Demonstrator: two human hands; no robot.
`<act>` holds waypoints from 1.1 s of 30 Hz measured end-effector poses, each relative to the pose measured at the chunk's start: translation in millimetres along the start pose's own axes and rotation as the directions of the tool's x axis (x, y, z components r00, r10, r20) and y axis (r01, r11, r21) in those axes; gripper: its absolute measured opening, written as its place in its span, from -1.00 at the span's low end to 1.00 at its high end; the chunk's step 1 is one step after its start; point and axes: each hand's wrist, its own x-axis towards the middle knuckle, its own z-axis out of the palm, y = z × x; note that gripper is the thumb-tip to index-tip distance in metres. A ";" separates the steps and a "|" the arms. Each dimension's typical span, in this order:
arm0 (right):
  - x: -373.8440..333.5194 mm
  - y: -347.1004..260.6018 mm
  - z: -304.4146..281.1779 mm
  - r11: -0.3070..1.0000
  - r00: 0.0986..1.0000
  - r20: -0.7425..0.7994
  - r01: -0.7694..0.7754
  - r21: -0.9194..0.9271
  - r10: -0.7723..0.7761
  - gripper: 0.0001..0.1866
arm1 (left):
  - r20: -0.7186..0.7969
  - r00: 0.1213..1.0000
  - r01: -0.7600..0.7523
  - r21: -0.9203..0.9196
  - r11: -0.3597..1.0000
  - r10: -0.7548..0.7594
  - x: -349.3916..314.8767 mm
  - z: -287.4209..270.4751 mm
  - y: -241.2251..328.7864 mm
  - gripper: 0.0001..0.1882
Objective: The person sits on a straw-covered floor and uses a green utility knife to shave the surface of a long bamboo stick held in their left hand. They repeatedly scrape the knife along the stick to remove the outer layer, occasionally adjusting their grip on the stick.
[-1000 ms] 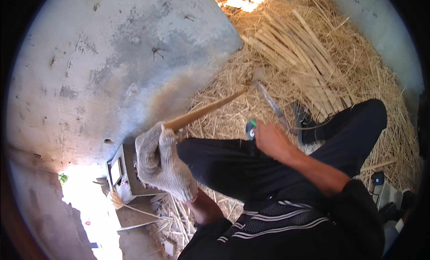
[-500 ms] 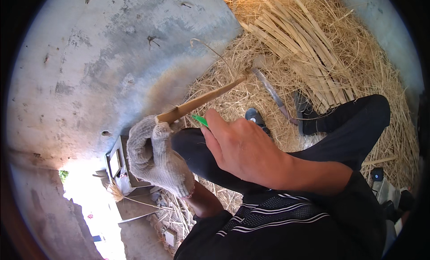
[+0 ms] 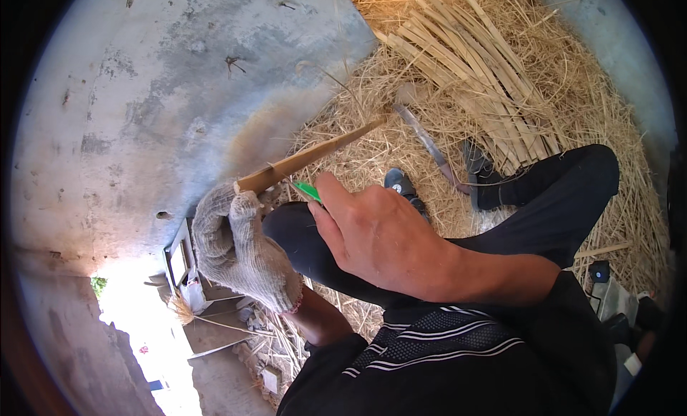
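My left hand (image 3: 240, 240) wears a grey knitted glove and is closed round the near end of a split bamboo strip (image 3: 318, 155). The strip points up and to the right, tapering toward its far end. My bare right hand (image 3: 386, 237) grips a small green-handled knife (image 3: 308, 192). Its thin tip meets the strip's lower edge just beyond the gloved fingers; whether it cuts in, I cannot tell. Most of the handle is hidden inside my right fist.
A pile of bamboo strips (image 3: 486, 79) lies on straw (image 3: 351, 108) at the upper right. A long blade with a wooden handle (image 3: 429, 140) rests near my feet. The grey wall (image 3: 164, 94) rises at left, above a boxy object (image 3: 182, 265).
The strip and both hands appear slightly farther left, and the whole view has shifted a little. More of the green knife shows beside the strip. Both grips stay the same.
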 end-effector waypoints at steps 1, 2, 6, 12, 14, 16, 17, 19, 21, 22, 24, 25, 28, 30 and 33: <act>4.5 14.9 5.4 0.997 0.999 -0.030 -0.032 -0.066 0.030 -0.77 | 0.008 1.000 -0.010 -0.002 1.000 0.010 0.1 2.0 -0.3 -0.91; 9.9 40.0 14.8 0.990 0.996 -0.062 -0.070 -0.123 0.063 -0.78 | 0.024 1.000 0.001 -0.002 1.000 -0.001 0.0 1.6 2.2 -0.90; 14.9 26.8 -5.9 0.994 0.996 0.026 -0.085 -0.074 0.087 -0.80 | 0.062 0.998 -0.015 0.008 1.000 0.014 4.1 1.2 1.3 -0.90; 18.1 40.6 5.7 0.995 0.996 -0.089 -0.024 -0.092 0.016 -0.79 | 0.121 0.992 0.011 0.064 0.998 -0.019 6.9 -4.3 2.7 -0.91; 15.3 29.7 -1.7 0.996 0.998 -0.047 -0.035 -0.082 0.032 -0.79 | 0.117 0.993 0.009 0.067 0.998 -0.017 7.7 -4.6 4.1 -0.91; 10.4 17.2 -2.4 0.998 0.999 -0.027 -0.026 -0.056 0.024 -0.80 | 0.131 0.991 -0.028 0.105 0.994 0.014 7.3 -8.3 3.3 -0.90; 5.7 12.0 -0.3 0.999 1.000 -0.026 -0.012 -0.045 0.011 -0.80 | 0.136 0.990 -0.058 0.111 0.992 0.043 7.3 -7.3 3.0 -0.90; 4.8 8.6 -1.8 0.997 1.000 -0.021 -0.009 -0.071 0.007 -0.82 | 0.147 0.984 -0.118 0.125 0.985 0.099 7.3 -4.4 2.6 -0.90; 7.6 9.9 -5.8 0.991 1.000 -0.001 -0.017 -0.131 0.017 -0.87 | 0.181 0.983 -0.038 0.136 0.990 0.013 8.2 -4.7 5.2 -0.88; 7.6 9.4 -5.1 0.988 1.000 -0.003 -0.015 -0.153 0.015 -0.87 | 0.205 0.979 -0.039 0.166 0.985 0.004 11.5 -9.6 0.3 -0.85; 9.0 6.1 -5.8 0.979 1.000 -0.020 -0.002 -0.205 -0.002 -0.86 | 0.225 0.974 -0.049 0.194 0.980 0.005 15.3 -14.9 -3.5 -0.83; 7.6 4.9 -6.3 0.985 1.000 -0.010 -0.016 -0.175 0.014 -0.85 | 0.212 0.977 -0.053 0.187 0.981 0.013 12.6 -15.2 -0.1 -0.83; 6.2 15.0 1.7 0.989 0.998 -0.016 -0.064 -0.137 0.063 -0.84 | 0.196 0.980 -0.056 0.193 0.980 0.017 7.4 -11.5 2.4 -0.85; 14.4 30.8 6.2 0.982 0.998 -0.052 -0.049 -0.182 0.040 -0.83 | 0.203 0.979 -0.049 0.210 0.976 0.005 11.1 -12.4 1.0 -0.85; 14.0 20.2 -2.1 0.995 0.998 -0.029 -0.054 -0.081 0.052 -0.79 | 0.187 0.982 -0.049 0.198 0.979 0.012 9.9 -10.4 -0.3 -0.83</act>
